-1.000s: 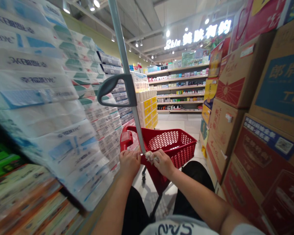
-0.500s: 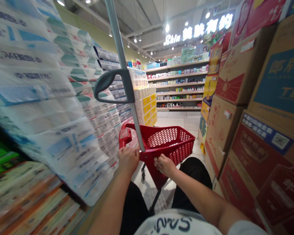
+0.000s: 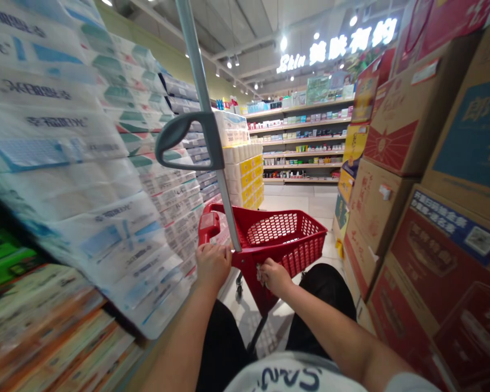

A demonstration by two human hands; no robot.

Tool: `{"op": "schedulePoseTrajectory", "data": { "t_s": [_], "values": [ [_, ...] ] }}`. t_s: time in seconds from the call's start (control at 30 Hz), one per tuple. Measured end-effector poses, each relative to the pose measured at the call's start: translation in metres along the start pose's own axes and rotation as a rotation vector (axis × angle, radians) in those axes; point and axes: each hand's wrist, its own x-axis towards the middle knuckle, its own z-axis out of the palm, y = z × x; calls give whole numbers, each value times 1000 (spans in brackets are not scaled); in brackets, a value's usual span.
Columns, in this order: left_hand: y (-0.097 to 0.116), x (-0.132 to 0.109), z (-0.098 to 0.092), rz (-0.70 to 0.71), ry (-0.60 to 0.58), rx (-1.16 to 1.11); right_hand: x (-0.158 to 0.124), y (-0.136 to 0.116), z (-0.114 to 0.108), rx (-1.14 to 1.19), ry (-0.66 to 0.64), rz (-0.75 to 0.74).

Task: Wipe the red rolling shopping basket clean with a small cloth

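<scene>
A red plastic shopping basket on wheels [image 3: 286,239] stands in the aisle in front of me, with a grey pull pole [image 3: 206,117] rising from its near rim. My left hand [image 3: 212,265] rests closed on the basket's near rim beside the pole's foot. My right hand [image 3: 274,276] is closed against the basket's near wall, pinching a small pale crumpled thing [image 3: 259,270] that I cannot name. Nothing shows inside the basket.
Stacked packs of tissue paper [image 3: 85,163] wall the left side, close to my left arm. Stacked cardboard cartons [image 3: 424,179] wall the right. The tiled aisle floor [image 3: 298,202] runs ahead to shelves of bottles [image 3: 298,147] under a lit sign.
My right hand has dropped from the basket's rim to its near wall with the pale thing. My left hand stays on the rim. The view shifted slightly.
</scene>
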Motion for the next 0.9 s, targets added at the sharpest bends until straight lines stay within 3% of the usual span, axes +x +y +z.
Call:
{"op": "schedulePoseTrajectory", "data": {
  "t_s": [0.27,0.53,0.9],
  "values": [
    [-4,2,8,7,17,-19,-7,10,10,-47,-88,15],
    [-10,9,18,-9,15,-39,-13,23,24,-45,-68,-33],
    [-26,30,55,-47,8,-58,6,45,48,27,5,-145]
  ]
}}
